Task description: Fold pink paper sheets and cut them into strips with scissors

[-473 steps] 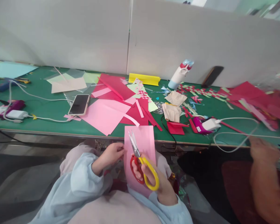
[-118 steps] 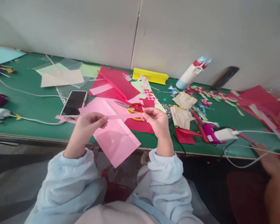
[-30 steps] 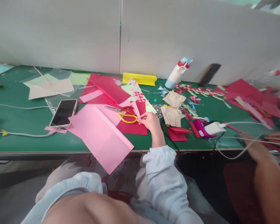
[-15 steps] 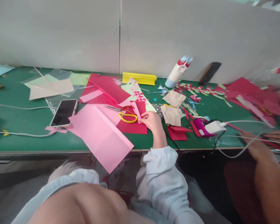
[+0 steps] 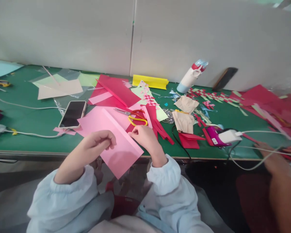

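Note:
A large pink sheet of paper (image 5: 118,158) with a narrow fold along its right side lies at the table's front, one corner hanging past the edge. My left hand (image 5: 97,145) is over its left part, fingers curled with nothing visible in them. At the folded edge, my right hand (image 5: 145,137) pinches the pink paper between thumb and fingers; the fingertips partly hide the contact. Just beyond it rest scissors (image 5: 137,118) with red and yellow handles. A pale pink paper strip (image 5: 147,117) lies against them, beside red paper strips (image 5: 163,131).
A phone (image 5: 72,114) lies left of the pink sheet. Red paper (image 5: 113,90), a yellow folded piece (image 5: 150,82) and a bottle (image 5: 192,77) are toward the wall. Cloth pieces (image 5: 184,121), a charger (image 5: 229,136) and cables lie rightward, near another person's arm (image 5: 278,168).
My left hand has come into view over the pink sheet. My right hand has left the pale pink strip near the scissors and moved down and left to the sheet's folded edge.

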Tool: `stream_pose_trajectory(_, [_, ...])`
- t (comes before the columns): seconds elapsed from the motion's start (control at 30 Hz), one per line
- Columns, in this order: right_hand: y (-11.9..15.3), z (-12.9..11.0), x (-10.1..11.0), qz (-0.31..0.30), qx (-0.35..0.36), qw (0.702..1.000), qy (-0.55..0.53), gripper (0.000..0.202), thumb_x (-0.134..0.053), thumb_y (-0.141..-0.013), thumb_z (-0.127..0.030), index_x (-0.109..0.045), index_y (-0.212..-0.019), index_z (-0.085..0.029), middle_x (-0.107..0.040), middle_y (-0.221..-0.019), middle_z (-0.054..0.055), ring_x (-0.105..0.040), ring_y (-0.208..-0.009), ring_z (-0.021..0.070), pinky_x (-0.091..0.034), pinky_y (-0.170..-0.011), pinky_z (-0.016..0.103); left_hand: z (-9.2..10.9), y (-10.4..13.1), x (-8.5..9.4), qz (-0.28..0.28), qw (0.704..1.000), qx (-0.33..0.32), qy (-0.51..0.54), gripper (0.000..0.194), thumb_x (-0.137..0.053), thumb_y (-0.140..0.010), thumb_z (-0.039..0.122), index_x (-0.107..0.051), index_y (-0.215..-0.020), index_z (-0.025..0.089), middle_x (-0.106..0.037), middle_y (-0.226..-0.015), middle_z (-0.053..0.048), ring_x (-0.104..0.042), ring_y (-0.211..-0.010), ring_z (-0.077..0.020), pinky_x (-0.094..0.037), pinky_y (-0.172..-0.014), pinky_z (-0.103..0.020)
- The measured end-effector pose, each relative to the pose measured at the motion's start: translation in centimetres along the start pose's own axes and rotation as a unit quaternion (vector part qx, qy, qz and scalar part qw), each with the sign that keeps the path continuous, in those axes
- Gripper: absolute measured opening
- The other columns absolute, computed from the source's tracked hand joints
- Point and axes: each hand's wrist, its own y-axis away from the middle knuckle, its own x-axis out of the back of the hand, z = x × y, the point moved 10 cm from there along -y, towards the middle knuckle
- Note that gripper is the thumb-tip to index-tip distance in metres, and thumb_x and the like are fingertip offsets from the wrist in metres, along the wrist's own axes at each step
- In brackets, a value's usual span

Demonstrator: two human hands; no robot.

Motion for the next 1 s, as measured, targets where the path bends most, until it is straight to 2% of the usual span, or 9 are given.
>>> stream_pose_trajectory(0.2, [0.0, -1.1, -1.9, -0.020, 0.022, 0.999, 0.024, 0.010, -0.064, -0.081, -0.025, -0.069, -0.074, -0.020, -0.074, -0.077, 0.004, -0.067, -0.075, 0.0189, -0.037, -0.059, 0.026, -2.4, -0.4, 2.1, 0.070, 0.997, 0.018, -0.012, 0.018, -0.042, -0.077, 0.016, -0.059, -0.075, 0.018, -0.059, -0.069, 0.001, -0.055, -0.065, -0.0118, -0.044, -0.060, -0.023])
stream_pose_trajectory(0.3, [0.0, -0.7, -1.4, -0.023, 0.026, 0.999, 0.008, 0.005, -0.066, -0.080, -0.023, -0.070, -0.079, -0.020, -0.074, -0.079, 0.002, -0.067, -0.076, 0.0181, -0.038, -0.061, 0.025, -2.8, -0.2, 2.5, 0.087, 0.996, 0.024, -0.025, 0.018, -0.041, -0.076, 0.016, -0.059, -0.075, 0.017, -0.060, -0.069, 0.001, -0.055, -0.065, -0.0120, -0.044, -0.060, -0.023])
stream_pose_trajectory(0.4, [0.1, 0.1, -0.3, -0.025, 0.038, 0.999, -0.010, 0.007, -0.066, -0.080, -0.021, -0.072, -0.081, -0.023, -0.075, -0.081, 0.000, -0.067, -0.078, 0.0172, -0.041, -0.065, 0.025, -2.9, -0.1, 2.1, 0.088, 0.994, 0.031, -0.058, 0.020, -0.041, -0.077, 0.015, -0.061, -0.078, 0.017, -0.063, -0.072, 0.000, -0.057, -0.068, -0.0127, -0.045, -0.062, -0.024])
stream_pose_trajectory(0.47, [0.4, 1.0, 0.4, -0.025, 0.045, 0.998, -0.019, 0.011, -0.063, -0.082, -0.019, -0.073, -0.082, -0.024, -0.075, -0.085, 0.000, -0.068, -0.082, 0.0173, -0.042, -0.069, 0.025, -2.9, 0.0, 1.0, 0.079, 0.991, 0.034, -0.099, 0.022, -0.041, -0.080, 0.014, -0.063, -0.082, 0.018, -0.066, -0.078, 0.000, -0.060, -0.072, -0.0136, -0.046, -0.064, -0.025])
stream_pose_trajectory(0.53, [0.8, 1.7, 0.9, -0.032, 0.060, 0.997, -0.023, 0.016, -0.060, -0.082, -0.015, -0.074, -0.082, -0.024, -0.075, -0.089, -0.001, -0.067, -0.085, 0.0172, -0.043, -0.073, 0.025, -2.7, 0.0, -0.9, 0.057, 0.987, 0.023, -0.150, 0.024, -0.043, -0.082, 0.014, -0.065, -0.090, 0.019, -0.070, -0.085, -0.002, -0.063, -0.076, -0.0150, -0.048, -0.068, -0.027])
stream_pose_trajectory(0.63, [1.4, 2.7, 1.0, -0.043, 0.080, 0.996, -0.016, 0.019, -0.059, -0.082, -0.013, -0.075, -0.084, -0.024, -0.075, -0.090, 0.001, -0.066, -0.088, 0.0182, -0.044, -0.080, 0.027, -1.4, 0.2, -4.6, 0.032, 0.974, -0.064, -0.214, 0.028, -0.042, -0.085, 0.009, -0.066, -0.098, 0.016, -0.071, -0.095, -0.006, -0.064, -0.090, -0.0189, -0.052, -0.082, -0.033])
stream_pose_trajectory(0.73, [1.7, 3.1, 0.7, -0.053, 0.093, 0.994, -0.008, 0.022, -0.058, -0.084, -0.013, -0.076, -0.087, -0.024, -0.074, -0.091, 0.002, -0.063, -0.092, 0.0196, -0.043, -0.086, 0.029, -1.1, 0.5, -7.8, 0.032, 0.944, -0.130, -0.302, 0.028, -0.044, -0.087, 0.008, -0.064, -0.107, 0.011, -0.069, -0.105, -0.011, -0.061, -0.102, -0.0248, -0.052, -0.089, -0.040])
stream_pose_trajectory(0.87, [1.8, 2.6, 0.3, -0.054, 0.124, 0.991, -0.015, 0.027, -0.054, -0.086, -0.010, -0.076, -0.093, -0.024, -0.073, -0.094, 0.002, -0.061, -0.094, 0.0194, -0.043, -0.088, 0.030, -1.3, 0.8, -9.6, 0.061, 0.908, -0.162, -0.381, 0.032, -0.049, -0.086, 0.010, -0.060, -0.115, 0.006, -0.063, -0.119, -0.016, -0.055, -0.114, -0.0296, -0.049, -0.098, -0.044])
stream_pose_trajectory(1.0, [1.4, 2.3, 0.6, -0.033, 0.140, 0.989, -0.021, 0.024, -0.055, -0.087, -0.012, -0.076, -0.093, -0.023, -0.072, -0.090, 0.003, -0.060, -0.091, 0.0194, -0.044, -0.086, 0.031, -1.1, 1.2, -10.7, 0.039, 0.901, -0.159, -0.402, 0.034, -0.051, -0.086, 0.009, -0.058, -0.118, 0.005, -0.063, -0.118, -0.017, -0.055, -0.112, -0.0298, -0.049, -0.097, -0.045])
